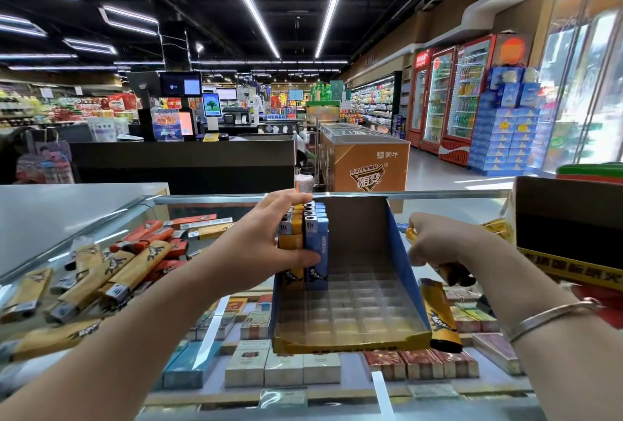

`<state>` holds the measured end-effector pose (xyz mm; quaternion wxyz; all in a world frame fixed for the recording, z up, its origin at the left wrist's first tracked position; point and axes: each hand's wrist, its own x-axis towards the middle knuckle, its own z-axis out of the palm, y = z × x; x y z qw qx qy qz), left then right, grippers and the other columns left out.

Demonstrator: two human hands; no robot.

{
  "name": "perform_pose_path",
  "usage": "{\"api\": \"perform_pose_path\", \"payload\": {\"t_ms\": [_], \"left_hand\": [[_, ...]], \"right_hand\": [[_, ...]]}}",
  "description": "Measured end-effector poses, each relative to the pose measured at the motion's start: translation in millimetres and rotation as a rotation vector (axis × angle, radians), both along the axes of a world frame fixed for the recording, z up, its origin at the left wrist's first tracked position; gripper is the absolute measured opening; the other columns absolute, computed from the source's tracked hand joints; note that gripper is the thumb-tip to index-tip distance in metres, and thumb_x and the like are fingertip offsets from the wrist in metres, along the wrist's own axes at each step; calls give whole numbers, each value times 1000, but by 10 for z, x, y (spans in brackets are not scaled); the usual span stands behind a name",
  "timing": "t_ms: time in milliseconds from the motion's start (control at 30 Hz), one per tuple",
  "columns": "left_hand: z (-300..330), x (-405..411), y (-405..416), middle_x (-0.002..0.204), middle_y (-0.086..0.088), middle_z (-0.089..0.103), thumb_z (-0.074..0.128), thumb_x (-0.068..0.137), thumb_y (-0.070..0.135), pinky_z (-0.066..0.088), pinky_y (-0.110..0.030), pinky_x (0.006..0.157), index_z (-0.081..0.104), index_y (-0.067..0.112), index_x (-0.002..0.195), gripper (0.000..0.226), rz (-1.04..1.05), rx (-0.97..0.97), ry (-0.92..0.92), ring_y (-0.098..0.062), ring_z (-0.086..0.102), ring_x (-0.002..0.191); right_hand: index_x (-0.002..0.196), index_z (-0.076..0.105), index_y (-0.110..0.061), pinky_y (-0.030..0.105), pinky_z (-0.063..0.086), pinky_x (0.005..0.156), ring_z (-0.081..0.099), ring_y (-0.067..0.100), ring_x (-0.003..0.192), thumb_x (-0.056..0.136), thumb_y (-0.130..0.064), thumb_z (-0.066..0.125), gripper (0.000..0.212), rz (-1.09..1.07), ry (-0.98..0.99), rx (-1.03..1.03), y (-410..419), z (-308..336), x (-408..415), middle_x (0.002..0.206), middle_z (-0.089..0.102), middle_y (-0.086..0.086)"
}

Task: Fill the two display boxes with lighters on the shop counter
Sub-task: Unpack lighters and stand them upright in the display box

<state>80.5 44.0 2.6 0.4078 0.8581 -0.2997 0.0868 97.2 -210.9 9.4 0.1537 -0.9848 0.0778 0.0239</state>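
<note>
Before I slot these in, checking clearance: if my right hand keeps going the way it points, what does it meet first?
Probably the display box's blue side wall; the right hand points leftward at it with lighters.

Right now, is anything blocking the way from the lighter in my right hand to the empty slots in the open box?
Nothing visible blocks it. The right hand holds a yellow lighter just outside the display box, whose blue side wall must be cleared; the empty slots lie open.
</note>
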Motion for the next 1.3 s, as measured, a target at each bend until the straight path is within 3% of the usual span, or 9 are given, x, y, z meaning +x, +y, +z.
{"api": "perform_pose_path", "payload": {"t_ms": [167, 300, 500, 567, 633, 733, 933, 1067, 1300], "left_hand": [[1, -11, -11, 126, 26, 28, 75, 71, 27, 53, -25, 85, 35, 48, 121, 67, 19, 17, -11, -6, 40, 118], [13, -23, -16, 127, 26, 27, 76, 71, 28, 53, -30, 88, 36, 46, 123, 68, 19, 18, 3, -8, 41, 119], [39, -39, -26, 133, 24, 27, 75, 72, 29, 54, -24, 83, 33, 51, 120, 67, 16, 51, 24, -8, 44, 115], [47, -47, -30, 140, 19, 26, 72, 71, 40, 52, -20, 82, 34, 47, 125, 67, 29, 61, 15, -4, 44, 113], [53, -55, -37, 144, 19, 23, 61, 65, 61, 44, -26, 96, 32, 45, 132, 74, 83, 115, -57, -3, 34, 124], [87, -88, -52, 134, 27, 28, 49, 63, 74, 27, -33, 106, 34, 46, 131, 75, 133, 88, -195, 5, 19, 127], [130, -147, -94, 106, 35, 43, 44, 68, 75, 31, -21, 91, 50, 53, 88, 31, 141, 28, -419, 5, 30, 116], [135, -159, -104, 97, 36, 46, 44, 65, 75, 29, -15, 82, 55, 45, 74, 33, 174, -4, -410, 12, 29, 111], [179, -216, -109, 91, 28, 53, 54, 58, 69, 38, -21, 85, 62, 34, 69, 37, 162, -108, -282, 5, 38, 105]], "right_hand": [[106, 46, -12, 22, 39, 53, 47, 14, 70, 77, -8, 62, 33, -7, -18, 19, -4, 7, 8, 81, 47, 6], [108, 42, -11, 25, 40, 54, 46, 18, 70, 78, -3, 61, 36, -46, -68, 212, -11, 43, 15, 82, 45, 10], [108, 46, -13, 33, 53, 49, 65, 27, 65, 80, 3, 62, 36, 86, -436, 1017, 15, 392, -151, 91, 55, 17], [107, 49, -12, 30, 53, 46, 68, 25, 56, 72, 0, 67, 42, 248, -449, 1314, 108, 486, -266, 82, 63, 16], [105, 51, -12, 30, 54, 48, 69, 26, 58, 64, -5, 68, 45, 394, -368, 1447, 234, 488, -337, 70, 69, 11], [102, 53, -14, 31, 55, 52, 69, 28, 63, 64, -5, 68, 41, 512, -243, 1436, 437, 388, -366, 70, 69, 10], [91, 59, -19, 28, 52, 49, 64, 16, 59, 59, -16, 74, 35, 527, -275, 1350, 658, 231, -363, 76, 61, 6], [88, 58, -16, 27, 52, 49, 63, 14, 57, 61, -16, 74, 31, 621, -330, 1349, 679, 212, -364, 65, 65, -1], [74, 64, -22, 26, 53, 55, 64, 15, 64, 62, -16, 78, 19, 751, -410, 1291, 678, 233, -360, 72, 67, 2]]}}
